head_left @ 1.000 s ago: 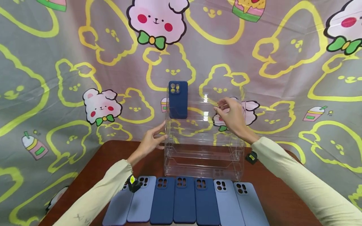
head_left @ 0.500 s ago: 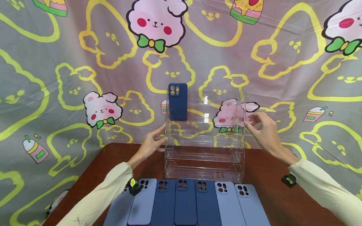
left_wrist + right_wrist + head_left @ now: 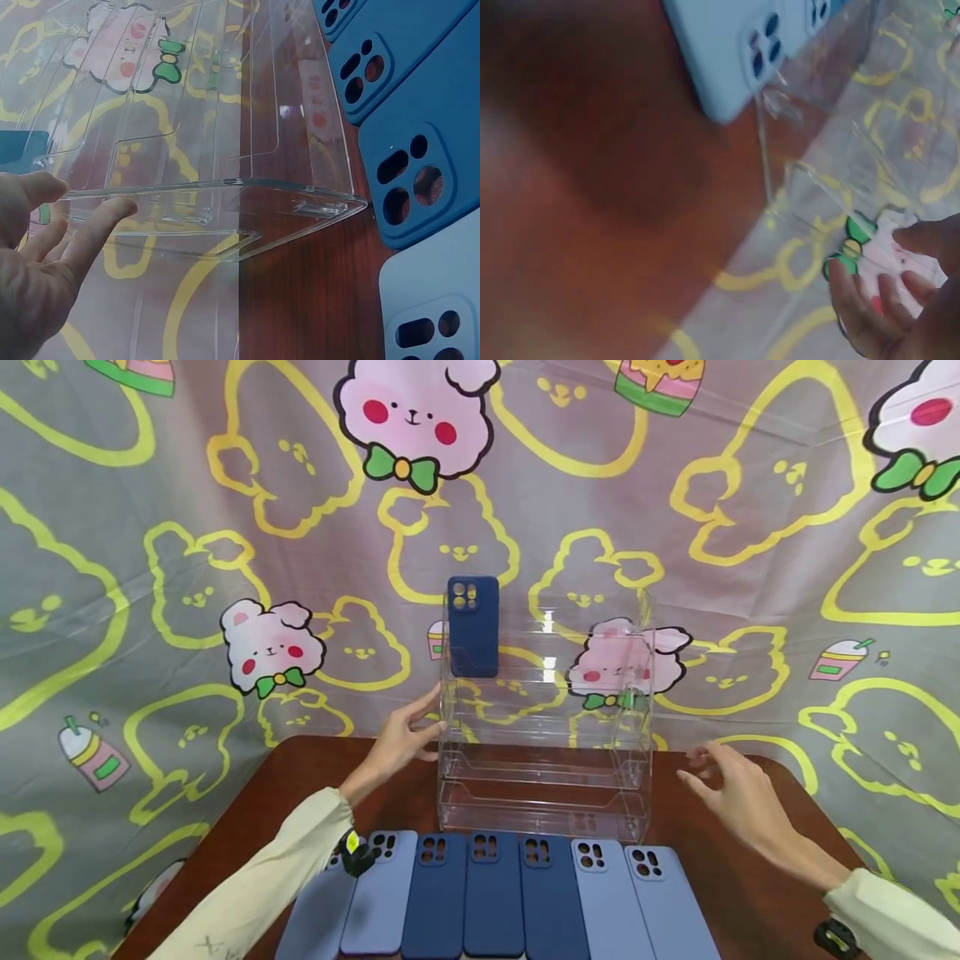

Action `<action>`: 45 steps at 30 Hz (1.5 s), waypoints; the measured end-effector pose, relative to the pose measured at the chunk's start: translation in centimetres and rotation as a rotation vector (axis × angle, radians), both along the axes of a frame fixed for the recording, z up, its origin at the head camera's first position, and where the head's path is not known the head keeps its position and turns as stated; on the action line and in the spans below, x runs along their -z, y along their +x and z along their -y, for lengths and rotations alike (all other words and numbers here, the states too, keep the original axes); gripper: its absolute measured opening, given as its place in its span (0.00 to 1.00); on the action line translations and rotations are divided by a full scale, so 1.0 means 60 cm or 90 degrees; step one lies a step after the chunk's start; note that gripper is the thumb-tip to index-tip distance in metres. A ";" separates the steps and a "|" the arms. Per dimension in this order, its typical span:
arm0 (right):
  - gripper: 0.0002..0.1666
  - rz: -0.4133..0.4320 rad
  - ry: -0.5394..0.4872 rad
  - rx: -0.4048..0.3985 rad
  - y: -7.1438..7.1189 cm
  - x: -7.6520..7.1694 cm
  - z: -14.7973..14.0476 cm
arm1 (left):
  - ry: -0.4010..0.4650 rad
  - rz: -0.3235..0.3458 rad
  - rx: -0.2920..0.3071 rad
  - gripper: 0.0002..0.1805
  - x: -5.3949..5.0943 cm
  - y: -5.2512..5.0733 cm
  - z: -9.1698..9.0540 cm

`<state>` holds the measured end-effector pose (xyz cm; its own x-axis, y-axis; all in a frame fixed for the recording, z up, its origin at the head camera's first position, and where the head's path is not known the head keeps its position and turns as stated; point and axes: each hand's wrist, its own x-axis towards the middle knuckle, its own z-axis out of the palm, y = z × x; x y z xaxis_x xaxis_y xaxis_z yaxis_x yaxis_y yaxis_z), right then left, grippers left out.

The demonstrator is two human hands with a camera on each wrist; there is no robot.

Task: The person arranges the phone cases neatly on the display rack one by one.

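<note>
A clear tiered plastic display rack (image 3: 540,772) stands on the table, with one dark blue phone case (image 3: 474,643) upright at the left of its upper tier. My left hand (image 3: 397,739) is at the rack's left side, fingers extended; in the left wrist view, the fingertips of that hand (image 3: 45,262) meet the rack's clear side edge. Apart from the rack, to its right, my right hand (image 3: 738,793) hangs above the table with loosely bent fingers and holds nothing. In the right wrist view this hand (image 3: 892,300) is partly cut off by the frame.
In front of the rack lies a row of phone cases, dark blue ones (image 3: 492,902) in the middle and light blue ones (image 3: 378,893) towards both ends. The brown table (image 3: 262,793) reaches back to a patterned cloth (image 3: 337,552) hanging behind.
My right hand has moved from in front of the rack's upper right, out past its right side and down towards the table. The left hand and the case in the rack look unmoved.
</note>
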<state>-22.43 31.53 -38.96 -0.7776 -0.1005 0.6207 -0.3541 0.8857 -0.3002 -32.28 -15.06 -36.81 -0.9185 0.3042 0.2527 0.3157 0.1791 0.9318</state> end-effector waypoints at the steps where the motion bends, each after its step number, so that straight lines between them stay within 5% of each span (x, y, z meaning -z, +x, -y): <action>1: 0.19 0.039 -0.007 0.011 0.006 0.006 -0.001 | 0.000 -0.001 0.002 0.39 0.000 0.000 0.000; 9: 0.46 0.400 -0.069 0.037 0.034 0.052 0.005 | -0.007 -0.005 0.004 0.39 0.000 0.000 0.001; 16: 0.67 0.596 -0.119 0.047 0.053 0.089 0.021 | 0.014 0.027 -0.001 0.39 -0.004 -0.001 0.002; 26: 0.77 0.579 -0.076 0.107 0.069 0.105 0.049 | 0.038 0.050 -0.007 0.37 -0.005 0.002 0.002; 36: 0.47 0.613 -0.118 0.126 0.062 0.112 0.046 | 0.023 0.037 -0.040 0.34 -0.011 -0.001 -0.002; 40: 0.31 0.641 -0.195 0.090 0.065 0.104 0.027 | 0.025 0.029 -0.032 0.34 -0.009 -0.003 -0.005; 45: 0.18 0.688 -0.316 -0.043 0.064 0.091 -0.010 | 0.035 0.012 -0.036 0.35 -0.008 -0.004 -0.006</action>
<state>-18.56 32.14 -44.42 -0.9243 -0.0956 -0.3696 0.2510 0.5772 -0.7770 -32.52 -14.68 -36.36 -0.9384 0.2379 0.2506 0.2893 0.1446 0.9462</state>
